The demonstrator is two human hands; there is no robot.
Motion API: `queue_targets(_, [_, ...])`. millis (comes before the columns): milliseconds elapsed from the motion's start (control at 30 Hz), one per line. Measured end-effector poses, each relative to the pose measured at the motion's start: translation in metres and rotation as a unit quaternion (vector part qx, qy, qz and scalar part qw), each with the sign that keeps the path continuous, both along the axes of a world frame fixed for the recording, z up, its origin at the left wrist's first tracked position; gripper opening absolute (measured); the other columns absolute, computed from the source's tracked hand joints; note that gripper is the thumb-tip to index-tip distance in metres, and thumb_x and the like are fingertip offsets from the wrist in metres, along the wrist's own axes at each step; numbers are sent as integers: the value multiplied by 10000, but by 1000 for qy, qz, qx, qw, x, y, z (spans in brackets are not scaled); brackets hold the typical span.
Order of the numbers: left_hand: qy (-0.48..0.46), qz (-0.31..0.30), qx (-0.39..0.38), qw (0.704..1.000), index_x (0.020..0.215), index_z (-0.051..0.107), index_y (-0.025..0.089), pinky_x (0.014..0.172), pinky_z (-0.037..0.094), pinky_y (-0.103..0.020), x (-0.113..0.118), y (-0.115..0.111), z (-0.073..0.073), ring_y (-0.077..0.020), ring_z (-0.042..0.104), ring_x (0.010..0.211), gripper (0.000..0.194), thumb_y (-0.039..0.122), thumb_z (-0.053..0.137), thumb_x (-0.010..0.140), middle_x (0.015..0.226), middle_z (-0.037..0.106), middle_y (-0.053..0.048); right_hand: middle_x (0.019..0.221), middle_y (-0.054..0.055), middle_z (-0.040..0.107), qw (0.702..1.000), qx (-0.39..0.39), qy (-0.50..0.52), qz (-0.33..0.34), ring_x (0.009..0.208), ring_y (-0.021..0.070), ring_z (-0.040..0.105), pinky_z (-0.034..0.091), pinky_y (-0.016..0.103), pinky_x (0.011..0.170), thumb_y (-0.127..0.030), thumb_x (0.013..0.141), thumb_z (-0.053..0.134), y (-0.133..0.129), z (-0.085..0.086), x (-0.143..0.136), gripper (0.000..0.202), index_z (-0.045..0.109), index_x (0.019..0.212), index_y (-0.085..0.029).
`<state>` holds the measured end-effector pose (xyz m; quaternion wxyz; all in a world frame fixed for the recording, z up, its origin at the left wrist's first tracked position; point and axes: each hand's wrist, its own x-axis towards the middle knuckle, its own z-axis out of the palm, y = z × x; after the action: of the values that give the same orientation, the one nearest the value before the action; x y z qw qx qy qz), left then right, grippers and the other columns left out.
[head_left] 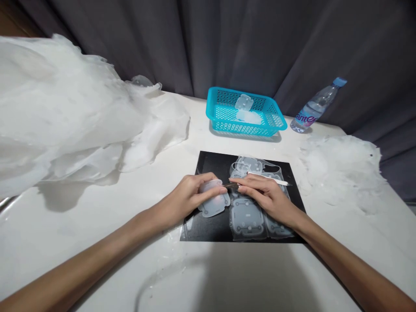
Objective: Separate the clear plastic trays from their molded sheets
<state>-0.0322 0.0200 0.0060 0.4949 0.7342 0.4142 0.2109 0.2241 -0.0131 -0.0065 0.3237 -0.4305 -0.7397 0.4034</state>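
My left hand (pixel 199 193) pinches a translucent, rounded-square silicone-like piece (pixel 214 206) between thumb and fingers, above a black mat (pixel 208 229). My right hand (pixel 268 197) is closed around a small tool with a dark, narrow tip (pixel 230 185), which reaches the edge of that piece. Most of the tool is hidden by the fingers, so its kind is unclear. A white pen-like tool (pixel 276 179) with a dark end lies just beyond the right hand. Beneath this hand, a clear moulded sheet (pixel 248 216) with several similar rounded shapes covers the mat's right part.
Behind the mat stands a turquoise plastic basket (pixel 247 130) with a few translucent pieces inside. A water bottle (pixel 313 108) is to its right. Crumpled translucent sheets (pixel 74 112) pile high on the left; a heap of clear scraps (pixel 341 169) lies right. Dark curtain (pixel 156 39) hangs behind.
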Motion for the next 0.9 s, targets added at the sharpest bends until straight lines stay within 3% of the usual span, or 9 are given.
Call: queue_targets(900, [11,-8,-22,1000,880,672,166,611,369,-241,-1,2,-1,-129,494,693,440,591,616,984,773,603,23,1105,34,778,999,38,-2,-6,1012,179,694,507,332,959,-254,1072,593,-1,-2,1,324,721,1366,-300])
